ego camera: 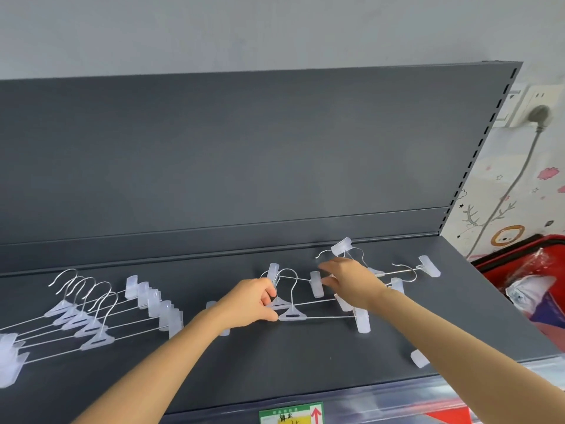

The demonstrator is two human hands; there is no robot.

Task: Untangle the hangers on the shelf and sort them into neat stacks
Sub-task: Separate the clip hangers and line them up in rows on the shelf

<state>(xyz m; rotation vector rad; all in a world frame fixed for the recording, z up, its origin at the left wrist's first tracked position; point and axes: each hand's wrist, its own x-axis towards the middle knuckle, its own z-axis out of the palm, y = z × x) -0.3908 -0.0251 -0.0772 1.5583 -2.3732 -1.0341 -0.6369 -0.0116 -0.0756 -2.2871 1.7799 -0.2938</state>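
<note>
The stack of hangers [91,319] runs off the left edge and the clips down there are just blur. The left hand [250,304] and forearm cover the left half of the pair of hangers [292,315] it grips, and the right hand [348,276] sits over the middle of the tangle [397,272], so no telling which wire goes where underneath. The label [290,415] at the bottom edge is cut off, writing too small to read.
</note>
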